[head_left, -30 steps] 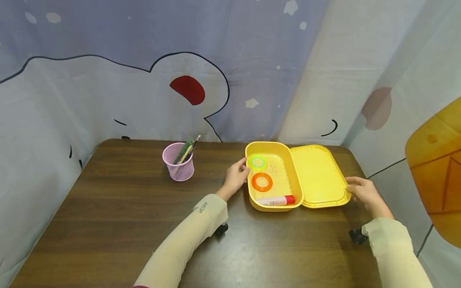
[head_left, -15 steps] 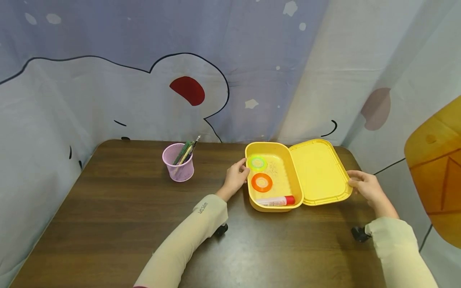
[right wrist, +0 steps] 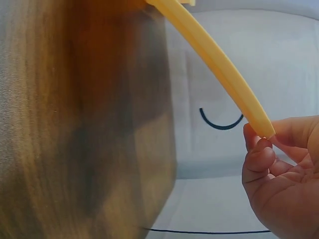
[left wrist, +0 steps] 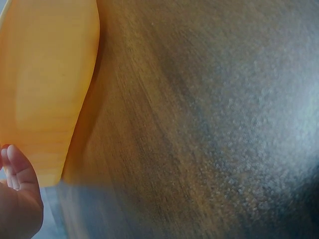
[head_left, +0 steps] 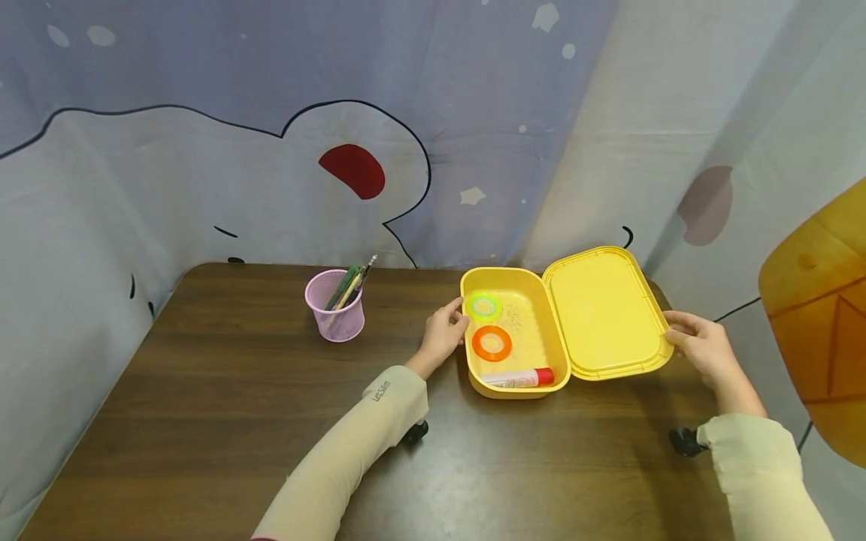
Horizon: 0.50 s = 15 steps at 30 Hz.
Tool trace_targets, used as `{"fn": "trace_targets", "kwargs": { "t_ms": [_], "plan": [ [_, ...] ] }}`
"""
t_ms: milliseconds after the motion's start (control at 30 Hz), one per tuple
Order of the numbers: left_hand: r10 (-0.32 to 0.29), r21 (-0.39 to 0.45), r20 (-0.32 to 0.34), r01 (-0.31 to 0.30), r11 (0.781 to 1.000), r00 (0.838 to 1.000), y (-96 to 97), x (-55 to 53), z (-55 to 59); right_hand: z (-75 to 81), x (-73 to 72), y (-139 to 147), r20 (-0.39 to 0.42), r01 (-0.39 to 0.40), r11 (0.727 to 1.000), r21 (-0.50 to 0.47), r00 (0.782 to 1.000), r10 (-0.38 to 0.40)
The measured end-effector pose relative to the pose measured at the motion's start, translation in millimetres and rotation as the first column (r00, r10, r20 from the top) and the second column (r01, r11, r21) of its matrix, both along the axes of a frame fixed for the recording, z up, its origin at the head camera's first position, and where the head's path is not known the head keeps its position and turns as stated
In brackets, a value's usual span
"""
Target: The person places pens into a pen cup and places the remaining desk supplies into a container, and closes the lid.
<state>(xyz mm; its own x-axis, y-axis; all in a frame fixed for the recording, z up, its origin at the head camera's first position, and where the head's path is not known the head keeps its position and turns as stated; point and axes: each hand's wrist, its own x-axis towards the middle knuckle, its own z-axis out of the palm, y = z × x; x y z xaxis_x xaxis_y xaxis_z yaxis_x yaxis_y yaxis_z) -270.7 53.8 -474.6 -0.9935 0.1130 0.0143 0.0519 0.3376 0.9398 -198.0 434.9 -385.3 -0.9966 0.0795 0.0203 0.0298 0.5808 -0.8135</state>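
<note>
A yellow plastic box (head_left: 534, 330) stands uncovered near the back of the table. My left hand (head_left: 443, 334) grips its left rim; in the left wrist view the thumb lies against the outer wall. At the other side, my right hand (head_left: 704, 347) pinches the outer edge of the yellow lid (head_left: 605, 315). That lid is tilted, its right side raised off the table and its left side at the box's right rim. Inside the box lie a green ring (head_left: 484, 307), an orange ring (head_left: 492, 343) and a white tube with a red cap (head_left: 517, 378).
A pink mesh pen cup (head_left: 340, 323) holding several pencils (head_left: 352, 288) stands left of the box. The brown wooden table (head_left: 237, 421) ends at a printed curtain (head_left: 473, 135) behind and at the right side.
My right hand has lifted the lid's outer edge from near the table, shifting slightly right and tilting the lid up. The left hand and box have stayed in place.
</note>
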Motion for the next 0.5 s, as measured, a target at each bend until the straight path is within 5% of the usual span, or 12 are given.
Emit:
{"fn": "trace_targets", "kwargs": {
  "t_ms": [500],
  "plan": [
    [-0.011, -0.012, 0.003, 0.011, 1.000, 1.000, -0.6, 3.4, 4.7, 17.0, 6.5, -8, -0.096, 0.029, 0.998, 0.049, 0.995, -0.024]
  ]
}}
